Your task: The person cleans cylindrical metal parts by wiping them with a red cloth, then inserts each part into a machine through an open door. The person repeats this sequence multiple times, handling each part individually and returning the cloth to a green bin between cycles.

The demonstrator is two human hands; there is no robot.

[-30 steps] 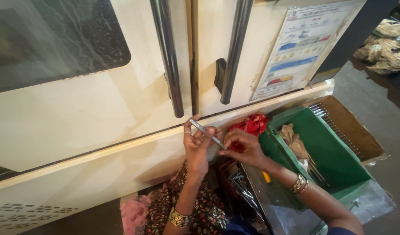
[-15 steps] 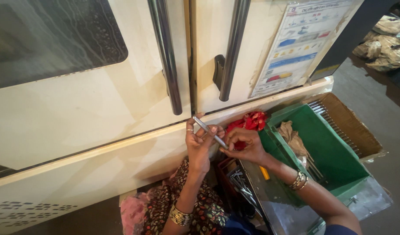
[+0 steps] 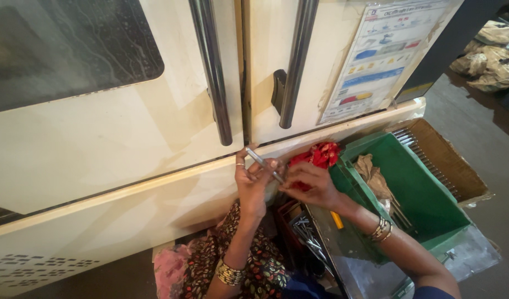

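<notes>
My left hand (image 3: 251,182) holds a thin grey metal rod (image 3: 264,165) that slants up to the left, close to the cream machine's lower ledge (image 3: 154,185). My right hand (image 3: 310,184) pinches the rod's lower end; under its fingers lies a red cloth (image 3: 320,155). Both wrists wear bangles. Just right of my right hand stands a green plastic bin (image 3: 415,191) with a crumpled tan rag (image 3: 371,173) and several metal rods inside.
The cream machine has two doors with long metal handles (image 3: 213,72), a dark window (image 3: 60,50) and a printed chart (image 3: 379,55). A cardboard box (image 3: 451,163) lies behind the bin. More metal rods (image 3: 310,238) sit in a tray below my hands. Bundled sacks (image 3: 490,52) lie at the far right.
Both hands have stayed together on the rod, which has shifted slightly; the view has dipped a little. Nothing was let go.
</notes>
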